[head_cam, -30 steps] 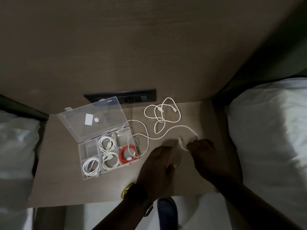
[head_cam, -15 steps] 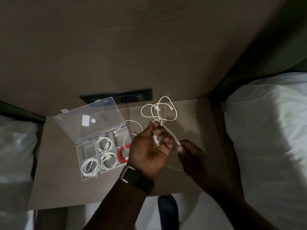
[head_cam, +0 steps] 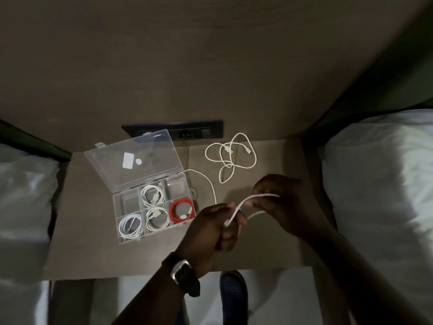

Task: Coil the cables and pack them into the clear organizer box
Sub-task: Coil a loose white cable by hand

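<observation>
Dim beige worktop (head_cam: 93,249) between two white beds carried my clear plastic organizer box (head_cam: 154,207), four coils inside. Since a second ago, my left hand (head_cam: 210,231) had closed on the long white cable (head_cam: 236,211) and my right hand (head_cam: 278,202) pinched its loop, lifted off; coiling had begun.

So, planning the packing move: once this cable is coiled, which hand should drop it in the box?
Left hand: it pinches the white cable and sits nearer the organizer box than the right hand.
</observation>
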Action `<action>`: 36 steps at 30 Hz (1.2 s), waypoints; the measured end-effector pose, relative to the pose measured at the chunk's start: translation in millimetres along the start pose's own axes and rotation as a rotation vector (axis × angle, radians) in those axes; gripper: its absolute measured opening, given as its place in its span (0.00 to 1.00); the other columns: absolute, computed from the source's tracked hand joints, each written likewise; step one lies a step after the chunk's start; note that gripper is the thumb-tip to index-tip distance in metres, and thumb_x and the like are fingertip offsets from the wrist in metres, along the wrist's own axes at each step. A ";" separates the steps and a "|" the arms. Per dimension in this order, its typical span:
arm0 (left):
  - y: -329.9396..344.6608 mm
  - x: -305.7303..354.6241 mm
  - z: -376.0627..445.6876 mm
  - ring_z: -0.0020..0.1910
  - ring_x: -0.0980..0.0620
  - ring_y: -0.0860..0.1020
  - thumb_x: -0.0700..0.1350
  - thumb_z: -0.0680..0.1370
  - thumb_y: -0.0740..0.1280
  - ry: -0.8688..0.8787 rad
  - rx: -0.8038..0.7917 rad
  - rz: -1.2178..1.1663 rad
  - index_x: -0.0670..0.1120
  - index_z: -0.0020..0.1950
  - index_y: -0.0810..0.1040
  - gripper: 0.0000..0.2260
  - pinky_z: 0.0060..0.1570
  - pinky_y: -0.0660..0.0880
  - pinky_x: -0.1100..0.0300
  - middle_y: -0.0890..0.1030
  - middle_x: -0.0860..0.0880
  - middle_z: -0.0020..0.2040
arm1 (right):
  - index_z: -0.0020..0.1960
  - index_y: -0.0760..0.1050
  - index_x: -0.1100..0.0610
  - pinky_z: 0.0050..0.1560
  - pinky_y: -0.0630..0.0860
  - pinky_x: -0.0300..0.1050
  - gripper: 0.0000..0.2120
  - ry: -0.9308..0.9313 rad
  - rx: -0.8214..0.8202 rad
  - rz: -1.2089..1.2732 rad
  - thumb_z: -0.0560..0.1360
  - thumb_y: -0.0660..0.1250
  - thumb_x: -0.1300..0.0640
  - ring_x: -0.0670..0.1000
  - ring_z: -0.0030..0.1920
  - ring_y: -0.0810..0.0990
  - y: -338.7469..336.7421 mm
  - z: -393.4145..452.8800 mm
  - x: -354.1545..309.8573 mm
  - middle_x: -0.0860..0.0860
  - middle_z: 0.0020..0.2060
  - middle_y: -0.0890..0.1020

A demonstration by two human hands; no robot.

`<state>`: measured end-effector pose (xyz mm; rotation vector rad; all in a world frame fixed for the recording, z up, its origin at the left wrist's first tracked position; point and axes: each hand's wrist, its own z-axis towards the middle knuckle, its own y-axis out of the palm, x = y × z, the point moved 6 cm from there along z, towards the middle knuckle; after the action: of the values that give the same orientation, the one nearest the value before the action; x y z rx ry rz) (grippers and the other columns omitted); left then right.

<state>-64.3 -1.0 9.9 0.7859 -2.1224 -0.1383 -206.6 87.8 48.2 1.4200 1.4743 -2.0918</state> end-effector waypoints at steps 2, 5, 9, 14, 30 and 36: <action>6.4 4.3 -6.6 0.21 0.56 0.58 0.52 0.81 0.58 -0.114 -0.124 -0.262 0.41 0.42 0.77 0.17 0.23 0.56 0.64 0.62 0.52 0.24 | 0.41 0.82 0.48 0.42 0.76 0.41 0.05 0.073 0.036 0.149 0.73 0.72 0.48 0.46 0.40 0.83 5.7 1.9 9.1 0.45 0.37 0.83; 18.1 28.7 -14.7 0.21 0.59 0.64 0.49 0.81 0.56 -0.085 -0.290 -0.670 0.42 0.43 0.76 0.14 0.24 0.56 0.65 0.66 0.54 0.26 | 0.44 0.82 0.46 0.39 0.72 0.33 0.07 0.161 0.004 0.314 0.78 0.66 0.53 0.40 0.35 0.78 37.4 -9.6 6.5 0.44 0.32 0.80; -35.6 70.7 -15.2 0.31 0.58 0.74 0.44 0.83 0.51 0.349 -0.039 -0.887 0.44 0.48 0.76 0.14 0.33 0.72 0.67 0.77 0.53 0.35 | 0.46 0.76 0.69 0.28 0.66 0.30 0.12 0.299 -0.230 0.507 0.82 0.58 0.63 0.39 0.24 0.68 91.1 -46.6 -8.3 0.46 0.25 0.72; -73.3 73.9 -15.7 0.44 0.43 0.79 0.39 0.81 0.58 0.449 0.313 -0.099 0.40 0.48 0.75 0.07 0.48 0.76 0.51 0.79 0.40 0.45 | 0.46 0.77 0.42 0.41 0.72 0.40 0.11 0.120 -0.436 0.348 0.81 0.58 0.42 0.46 0.36 0.77 92.0 -72.0 -38.7 0.51 0.36 0.79; -39.3 38.3 -35.4 0.35 0.55 0.76 0.42 0.82 0.56 0.292 0.318 -0.979 0.45 0.45 0.74 0.10 0.43 0.71 0.63 0.75 0.51 0.38 | 0.46 0.72 0.40 0.40 0.67 0.30 0.10 0.143 -0.415 0.145 0.82 0.55 0.42 0.34 0.38 0.76 115.1 -54.2 -45.2 0.36 0.34 0.75; -52.2 53.3 -47.7 0.54 0.44 0.83 0.40 0.83 0.56 0.658 0.454 -0.307 0.39 0.57 0.73 0.09 0.55 0.79 0.55 0.85 0.44 0.50 | 0.53 0.78 0.51 0.43 0.73 0.45 0.08 -0.174 -0.272 -0.145 0.78 0.61 0.54 0.50 0.45 0.80 75.8 -9.6 -87.1 0.49 0.44 0.83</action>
<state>-26.6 -65.3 57.9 1.2228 -1.4072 0.4057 -108.3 30.9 70.8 1.0339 1.7536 -1.9434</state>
